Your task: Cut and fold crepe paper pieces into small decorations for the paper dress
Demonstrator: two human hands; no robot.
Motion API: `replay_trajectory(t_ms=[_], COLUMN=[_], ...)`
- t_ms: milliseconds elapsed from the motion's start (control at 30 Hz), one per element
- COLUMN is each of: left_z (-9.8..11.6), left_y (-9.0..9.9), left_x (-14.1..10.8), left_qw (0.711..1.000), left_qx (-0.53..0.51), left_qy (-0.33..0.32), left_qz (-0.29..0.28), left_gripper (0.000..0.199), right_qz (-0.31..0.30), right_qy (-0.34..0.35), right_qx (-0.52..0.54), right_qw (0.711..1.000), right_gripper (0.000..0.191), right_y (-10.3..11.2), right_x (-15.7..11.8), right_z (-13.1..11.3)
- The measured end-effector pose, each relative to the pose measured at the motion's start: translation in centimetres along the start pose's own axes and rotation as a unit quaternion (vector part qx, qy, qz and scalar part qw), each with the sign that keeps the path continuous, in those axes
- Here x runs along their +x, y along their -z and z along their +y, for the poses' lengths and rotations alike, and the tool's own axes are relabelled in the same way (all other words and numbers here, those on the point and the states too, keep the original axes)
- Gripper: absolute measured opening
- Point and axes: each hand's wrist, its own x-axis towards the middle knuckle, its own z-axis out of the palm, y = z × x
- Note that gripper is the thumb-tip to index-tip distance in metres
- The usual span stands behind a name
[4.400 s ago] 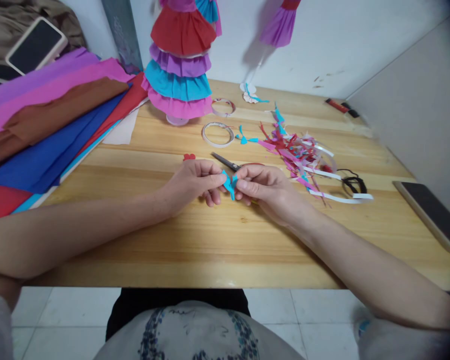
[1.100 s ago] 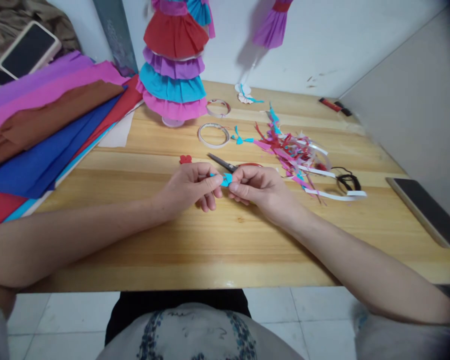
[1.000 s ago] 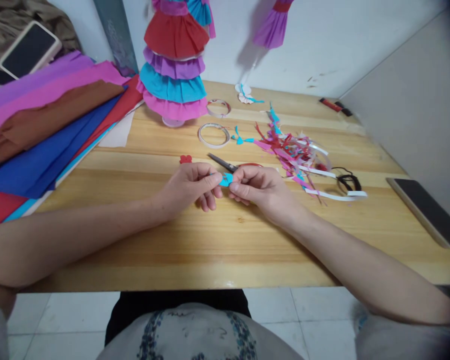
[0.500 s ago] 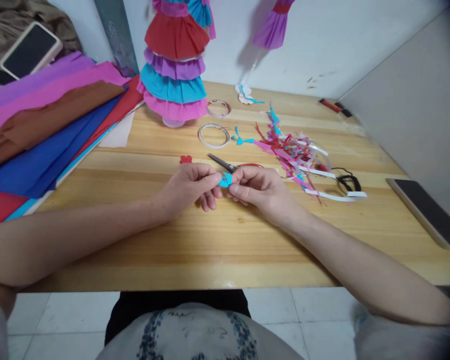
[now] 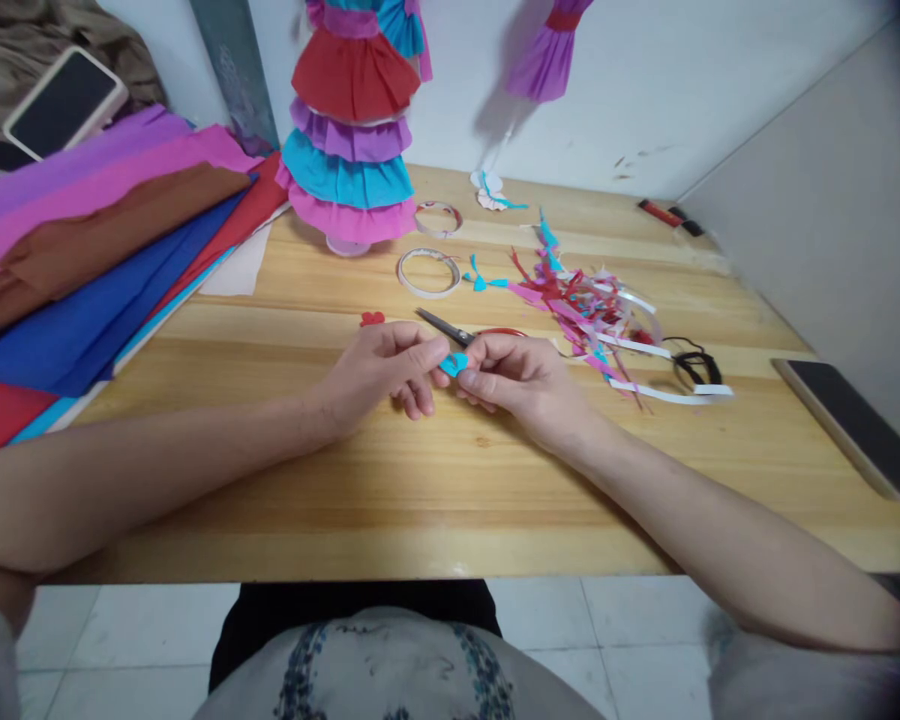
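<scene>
Between my two hands is a small piece of blue paper (image 5: 454,364), its far details too small to make out. My left hand (image 5: 394,368) pinches its left side with thumb and forefinger, the other fingers curled below. On the other side my right hand (image 5: 516,378) grips the paper's right end between thumb and fingers. Scissors (image 5: 446,327) with red handles lie just behind my hands, partly hidden by the right one. A small red paper flower (image 5: 373,319) rests on the table beyond my left hand.
Two tape rolls (image 5: 428,272) lie behind the scissors. Paper scraps (image 5: 581,300) pile up at right, near a black cord (image 5: 697,365) and a phone (image 5: 855,425). Coloured paper sheets (image 5: 120,270) cover the left. A ruffled paper dress (image 5: 352,140) stands at the back.
The blue paper has shifted slightly right and looks more folded. My left thumb has slid a little right and up over it; my right hand has barely moved.
</scene>
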Motion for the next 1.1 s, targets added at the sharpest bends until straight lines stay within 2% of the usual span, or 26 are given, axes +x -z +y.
replay_trajectory(t_ms=[233, 333, 400, 467, 567, 733, 800, 900, 967, 1033, 1100], left_z=[-0.05, -0.15, -0.22, -0.29, -0.39, -0.53, -0.54, -0.55, -0.6, -0.7, -0.85], left_y=[-0.08, -0.02, 0.04, 0.08, 0.11, 0.14, 0.14, 0.19, 0.23, 0.26, 0.27], left_x=[-0.19, -0.18, -0.13, -0.06, 0.03, -0.01, -0.11, -0.33, -0.51, -0.68, -0.85], left_qw=[0.999, 0.998, 0.998, 0.999, 0.999, 0.999, 0.999, 0.995, 0.984, 0.96, 0.929], left_qx=[0.055, 0.058, 0.056, 0.052, 0.045, 0.04, 0.04, 0.053, 0.08, 0.128, 0.191], left_qy=[0.001, -0.001, -0.001, 0.001, 0.001, -0.004, -0.014, -0.065, -0.135, -0.224, -0.298], left_qz=[0.004, 0.009, 0.008, 0.005, 0.001, 0.012, 0.022, 0.06, 0.09, 0.109, 0.109], left_gripper=[0.017, 0.013, 0.012, 0.011, 0.011, 0.005, 0.009, 0.017, 0.019, 0.013, 0.008], right_qz=[-0.003, 0.011, 0.035, 0.062, 0.071, 0.065, 0.073, 0.083, 0.083, 0.081, 0.078], right_qy=[0.006, 0.052, 0.105, 0.166, 0.254, 0.348, 0.374, 0.387, 0.381, 0.369, 0.338], right_qx=[0.0, -0.037, -0.104, -0.195, -0.312, -0.386, -0.402, -0.426, -0.433, -0.424, -0.391], right_qw=[1.0, 0.998, 0.988, 0.965, 0.913, 0.852, 0.833, 0.814, 0.813, 0.823, 0.853], right_gripper=[0.032, 0.03, 0.026, 0.021, 0.014, 0.014, 0.015, 0.016, 0.016, 0.016, 0.015], right_y=[0.08, 0.05, 0.06, 0.12, 0.21, 0.28, 0.36, 0.57, 0.67, 0.66, 0.53], right_x=[0.09, 0.11, 0.02, -0.17, -0.49, -0.57, -0.5, -0.46, -0.51, -0.58, -0.65], right_z=[0.28, 0.49, 0.56, 0.57, 0.44, 0.27, 0.33, 0.48, 0.53, 0.5, 0.39])
